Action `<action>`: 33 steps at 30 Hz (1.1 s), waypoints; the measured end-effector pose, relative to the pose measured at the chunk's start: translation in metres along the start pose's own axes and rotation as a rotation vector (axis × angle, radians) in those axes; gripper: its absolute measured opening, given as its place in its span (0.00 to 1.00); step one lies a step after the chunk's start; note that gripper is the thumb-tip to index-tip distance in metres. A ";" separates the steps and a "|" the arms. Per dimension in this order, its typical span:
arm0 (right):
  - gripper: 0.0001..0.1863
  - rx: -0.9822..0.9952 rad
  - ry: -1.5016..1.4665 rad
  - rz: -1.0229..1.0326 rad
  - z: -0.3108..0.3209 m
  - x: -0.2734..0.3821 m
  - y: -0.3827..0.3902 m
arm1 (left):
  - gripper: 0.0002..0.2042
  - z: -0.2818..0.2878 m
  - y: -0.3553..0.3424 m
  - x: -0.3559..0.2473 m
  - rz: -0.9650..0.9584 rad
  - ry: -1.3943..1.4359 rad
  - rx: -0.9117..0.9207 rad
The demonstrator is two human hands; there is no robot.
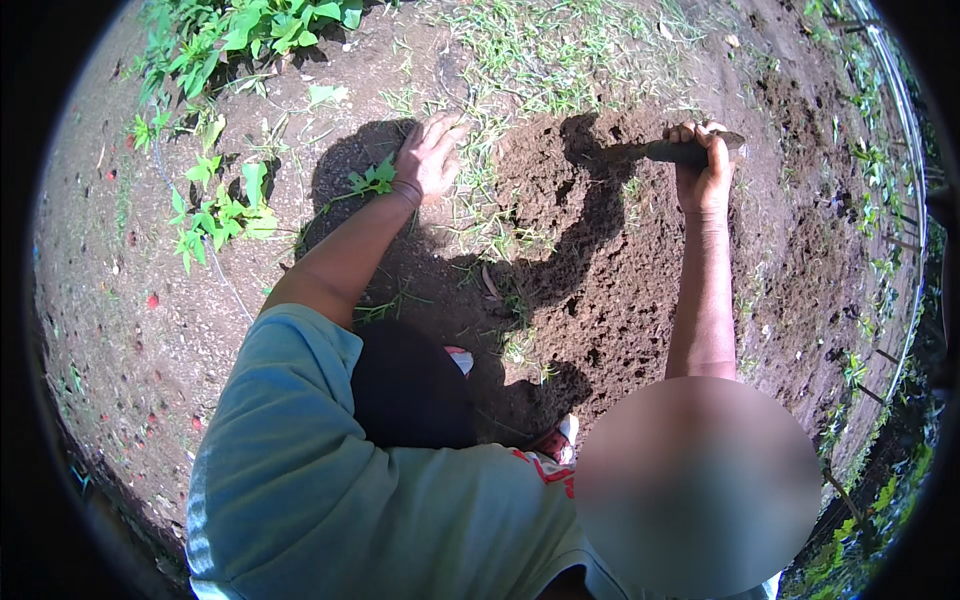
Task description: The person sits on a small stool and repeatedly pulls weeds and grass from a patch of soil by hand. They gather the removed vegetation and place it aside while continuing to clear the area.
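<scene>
My right hand (708, 170) is wrapped round the dark handle of a hand trowel (676, 152). The trowel lies sideways, its narrow brownish end pointing left, over or in the loosened brown soil (610, 330); shadow and dirt hide where the tip ends. To the left, my left hand (430, 155) rests with fingers stretched out on the ground, at the edge of a patch of grass (475, 190). Nothing shows in it. A small leafy sprig (375, 178) is beside its wrist.
Broad-leaved green plants (265, 25) grow at the far left, with a smaller plant (225, 210) nearer. More grass (550, 60) covers the far middle. Small red bits dot the soil at left. Along the right edge run a pale line (915, 170) and short stakes. My shoes show below.
</scene>
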State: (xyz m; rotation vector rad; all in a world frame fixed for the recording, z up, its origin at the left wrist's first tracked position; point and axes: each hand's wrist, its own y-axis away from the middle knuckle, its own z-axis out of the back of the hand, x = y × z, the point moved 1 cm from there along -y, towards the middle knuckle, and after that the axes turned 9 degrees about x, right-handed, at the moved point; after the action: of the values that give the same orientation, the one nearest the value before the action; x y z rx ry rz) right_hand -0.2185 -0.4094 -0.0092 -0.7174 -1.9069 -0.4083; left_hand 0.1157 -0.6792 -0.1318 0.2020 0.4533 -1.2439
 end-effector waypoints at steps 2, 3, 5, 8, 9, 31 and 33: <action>0.10 0.031 -0.078 0.013 -0.023 0.021 0.007 | 0.32 -0.002 -0.001 0.002 0.050 0.006 0.058; 0.11 0.154 -0.097 0.035 -0.047 0.040 0.008 | 0.31 -0.002 0.000 0.002 0.012 -0.003 0.004; 0.12 0.360 0.001 0.032 -0.107 0.071 0.012 | 0.30 -0.004 0.002 0.004 0.006 -0.017 0.014; 0.14 0.469 0.303 -0.132 -0.185 0.069 0.014 | 0.29 -0.008 0.005 0.008 -0.039 0.020 -0.039; 0.13 0.469 0.409 -0.227 -0.205 0.044 0.015 | 0.28 -0.011 0.005 0.011 -0.032 0.007 -0.043; 0.15 0.320 -0.099 -0.028 -0.068 0.105 0.104 | 0.26 0.005 -0.005 -0.001 0.005 0.018 0.084; 0.18 0.316 -0.049 -0.032 -0.069 0.124 0.133 | 0.29 0.013 -0.008 -0.023 0.017 0.044 0.068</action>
State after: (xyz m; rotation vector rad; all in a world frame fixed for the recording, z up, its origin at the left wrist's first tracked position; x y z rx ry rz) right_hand -0.1228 -0.3096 0.1274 -0.4919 -1.9724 -0.1042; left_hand 0.1058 -0.6669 -0.1091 0.2913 0.4464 -1.2409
